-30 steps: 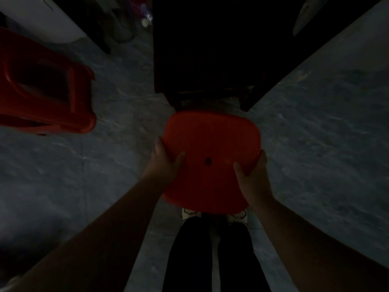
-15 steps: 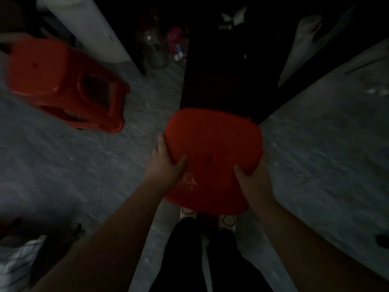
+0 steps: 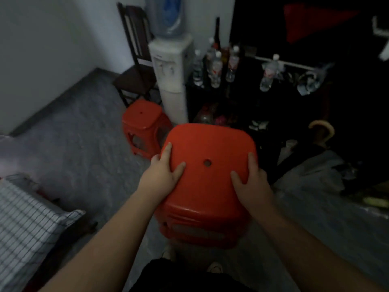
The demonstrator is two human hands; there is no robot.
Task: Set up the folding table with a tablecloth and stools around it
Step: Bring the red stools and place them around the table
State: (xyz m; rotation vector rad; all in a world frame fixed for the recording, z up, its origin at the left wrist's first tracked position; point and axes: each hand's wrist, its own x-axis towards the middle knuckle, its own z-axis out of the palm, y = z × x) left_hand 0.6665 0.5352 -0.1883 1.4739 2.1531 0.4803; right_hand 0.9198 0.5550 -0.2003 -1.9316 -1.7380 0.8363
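nearest the camera, two bare forearms reach forward over dark trousers (image 3: pixel 181 277) and a pair of pale shoes (image 3: pixel 214 267), which are half hidden. the left grip (image 3: pixel 163 175) and the right grip (image 3: pixel 250 183) clasp the red stool (image 3: pixel 208 144) by the two sides of its seat. each thumb lies on the seat top and a forefinger lies along the edge. the other fingers curl out of sight round the sides.

the stool sits in the middle of the view, just ahead of the feet. its seat, with a round hole at the centre, faces up toward the camera. its long axis runs from the seat down and back toward the person, so the near side panel shows below the hands. its legs are hidden under it, and i cannot tell whether it touches the grey floor (image 3: pixel 73 144).

at the left edge a checked cloth (image 3: pixel 25 224) is cut off by the frame, and what it lies on is too dark to make out.

further off a second red stool (image 3: pixel 143 119) stands upright on the floor, just beside a white water dispenser (image 3: pixel 170 70). a dark wooden chair (image 3: pixel 136 76) stands against the wall to the left of the dispenser. clear bottles (image 3: pixel 216 68) stand on a black surface to its right.

the right side is mostly in shadow. only a curved umbrella handle (image 3: pixel 322 127) and a pale plastic bag (image 3: pixel 315 171) can be picked out there.
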